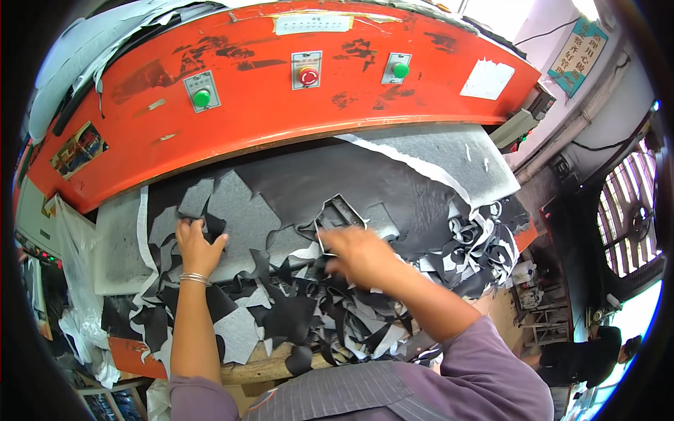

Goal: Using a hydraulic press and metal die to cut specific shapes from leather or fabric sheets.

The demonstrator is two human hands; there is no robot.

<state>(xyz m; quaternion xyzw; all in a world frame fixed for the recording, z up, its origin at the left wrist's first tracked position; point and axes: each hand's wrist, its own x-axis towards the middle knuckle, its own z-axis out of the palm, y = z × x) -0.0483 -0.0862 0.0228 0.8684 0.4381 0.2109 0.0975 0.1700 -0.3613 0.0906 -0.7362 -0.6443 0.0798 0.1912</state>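
So, L hand (197, 247) spread at scrap (213, 226), R hand (361, 256) nr die (342, 212) edge, grip unclear, bare sheet (302, 172) beyond.

Wears a dusty purple top (449, 375), plain and softly creased, with 2 loose short sleeves (484, 344). Over it, wears a dark grey apron (337, 393) with fine paler stripes and a flat band along the right side. At the lower left of the apron, shows part of a curved patch (263, 400) edged in orange-red. Around the wrist above the bare left hand (200, 245), has thin silvery bangles (195, 278) stacked close.
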